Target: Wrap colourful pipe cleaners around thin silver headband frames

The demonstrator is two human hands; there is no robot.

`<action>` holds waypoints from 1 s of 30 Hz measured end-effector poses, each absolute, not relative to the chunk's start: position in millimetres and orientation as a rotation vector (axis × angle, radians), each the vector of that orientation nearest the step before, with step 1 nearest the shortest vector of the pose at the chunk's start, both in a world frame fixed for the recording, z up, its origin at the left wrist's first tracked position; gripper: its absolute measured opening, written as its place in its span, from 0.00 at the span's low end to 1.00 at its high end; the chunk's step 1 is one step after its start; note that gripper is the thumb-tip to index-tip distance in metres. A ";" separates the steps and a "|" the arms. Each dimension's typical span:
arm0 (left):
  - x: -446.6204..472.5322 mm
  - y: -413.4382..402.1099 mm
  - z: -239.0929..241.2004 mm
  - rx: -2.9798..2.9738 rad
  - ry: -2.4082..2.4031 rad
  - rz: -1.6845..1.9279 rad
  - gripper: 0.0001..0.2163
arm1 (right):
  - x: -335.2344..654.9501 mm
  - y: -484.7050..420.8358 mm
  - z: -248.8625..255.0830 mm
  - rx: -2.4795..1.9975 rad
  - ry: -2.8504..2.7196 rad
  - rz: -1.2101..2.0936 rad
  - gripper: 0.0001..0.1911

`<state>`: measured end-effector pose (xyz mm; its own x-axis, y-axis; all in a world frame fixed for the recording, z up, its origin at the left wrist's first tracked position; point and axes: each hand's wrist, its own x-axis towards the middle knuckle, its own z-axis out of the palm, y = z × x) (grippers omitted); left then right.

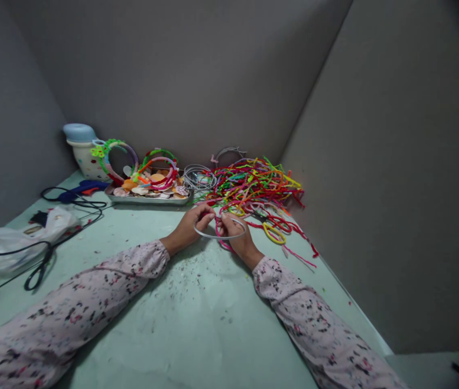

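Observation:
A thin grey headband hoop (218, 237) is between my two hands, its curve towards me. My left hand (192, 226) is closed in a pinch at the far side of the hoop, with a pink pipe cleaner (224, 246) by the fingertips. Closed around the hoop's right part is my right hand (241, 240), its thumb and fingers near the same pipe cleaner. The pink strand hangs down between the hands to the table. Exactly where it wraps on the hoop is hidden by the fingers.
Behind my hands lies a tangled pile of pipe cleaners (254, 181), with yellow-handled scissors (274, 233) at its front. Bare headbands (199, 177) stand beside a metal tray (148, 201) of shells and wrapped headbands. Left are a cup (87, 156), black cable (47, 254) and plastic bag (14, 243).

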<state>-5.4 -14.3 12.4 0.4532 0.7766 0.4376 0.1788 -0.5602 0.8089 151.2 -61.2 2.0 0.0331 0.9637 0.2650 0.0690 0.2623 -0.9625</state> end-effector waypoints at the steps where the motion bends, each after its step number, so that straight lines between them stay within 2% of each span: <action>1: -5.4 -14.1 12.1 2.019 0.803 1.093 0.09 | 151.0 -61.1 2.3 -1.084 -1.335 0.950 0.17; 20: -3.8 -15.9 14.9 2.094 0.790 1.118 0.08 | 149.2 -57.7 1.1 -1.051 -1.176 1.109 0.14; 25: -5.1 -16.6 15.2 2.102 0.782 1.096 0.08 | 151.8 -58.9 -1.3 -1.050 -1.249 1.048 0.15; 30: -6.8 -14.8 12.1 2.067 0.779 1.073 0.10 | 153.6 -64.2 0.3 -1.154 -1.408 0.777 0.18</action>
